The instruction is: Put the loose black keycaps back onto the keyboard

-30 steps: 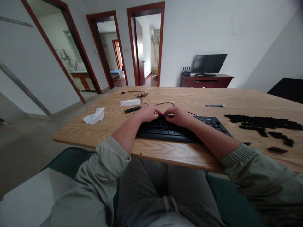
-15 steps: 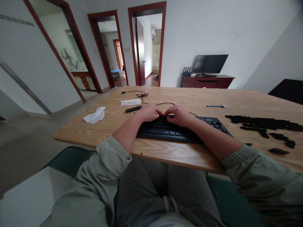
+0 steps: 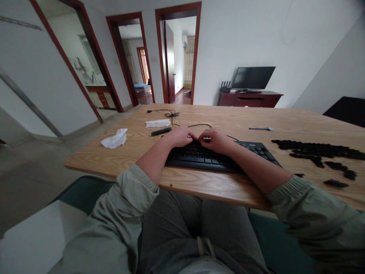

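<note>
A black keyboard [image 3: 196, 161] lies near the table's front edge, its middle and upper part partly covered by my hands and right forearm. Over its upper rows my left hand [image 3: 184, 137] is closed, thumb and fingers drawn together. Close beside it, my right hand [image 3: 213, 140] pinches at almost the same spot, fingertips nearly meeting the left ones. Whatever is between the fingertips is too small or hidden to name. From behind the keyboard a thin black cable [image 3: 196, 125] runs to a tied bundle at the back.
Left of the keyboard lie a crumpled white tissue [image 3: 114, 139], a folded tissue [image 3: 157, 123] and a dark stick-shaped object [image 3: 161, 131]. To the right are a blue-handled brush [image 3: 261, 129] and rows of small black pieces [image 3: 322, 147], possibly keycaps. The wooden table [image 3: 94, 161] ends just before my lap.
Both hands stay at the same place on the keyboard, with only slight finger movement. The view has shifted very little.
</note>
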Motion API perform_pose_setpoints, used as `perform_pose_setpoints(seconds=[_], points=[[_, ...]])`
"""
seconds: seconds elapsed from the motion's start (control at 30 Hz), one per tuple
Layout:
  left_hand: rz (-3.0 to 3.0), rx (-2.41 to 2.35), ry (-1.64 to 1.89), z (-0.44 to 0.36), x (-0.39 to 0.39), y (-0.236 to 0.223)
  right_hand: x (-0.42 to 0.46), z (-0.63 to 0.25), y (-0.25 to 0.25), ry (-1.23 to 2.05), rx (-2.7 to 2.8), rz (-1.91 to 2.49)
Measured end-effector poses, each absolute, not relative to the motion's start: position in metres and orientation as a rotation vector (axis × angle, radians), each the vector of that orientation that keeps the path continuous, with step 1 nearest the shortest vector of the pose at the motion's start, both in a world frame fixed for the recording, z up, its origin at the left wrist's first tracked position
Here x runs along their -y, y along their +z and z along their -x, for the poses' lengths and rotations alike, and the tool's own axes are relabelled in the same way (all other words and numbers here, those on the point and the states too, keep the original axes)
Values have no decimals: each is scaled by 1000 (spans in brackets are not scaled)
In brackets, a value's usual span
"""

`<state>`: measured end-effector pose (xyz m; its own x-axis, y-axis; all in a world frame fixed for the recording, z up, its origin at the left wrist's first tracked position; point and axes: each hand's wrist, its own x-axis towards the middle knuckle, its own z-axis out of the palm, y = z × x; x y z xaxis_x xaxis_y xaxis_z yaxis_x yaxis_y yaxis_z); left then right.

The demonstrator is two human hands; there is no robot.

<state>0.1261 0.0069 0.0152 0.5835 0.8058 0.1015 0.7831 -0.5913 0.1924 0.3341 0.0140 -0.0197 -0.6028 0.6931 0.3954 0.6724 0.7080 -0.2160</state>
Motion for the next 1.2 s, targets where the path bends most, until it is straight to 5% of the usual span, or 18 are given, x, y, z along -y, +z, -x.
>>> perform_pose_setpoints(seconds=[0.53, 1.2], points=[[-2693, -1271, 255, -124, -7, 13, -9, -342, -18, 123, 2506, 955], [-3026, -1343, 273, -138, 3, 7, 18, -331, -14, -215, 2455, 1049]])
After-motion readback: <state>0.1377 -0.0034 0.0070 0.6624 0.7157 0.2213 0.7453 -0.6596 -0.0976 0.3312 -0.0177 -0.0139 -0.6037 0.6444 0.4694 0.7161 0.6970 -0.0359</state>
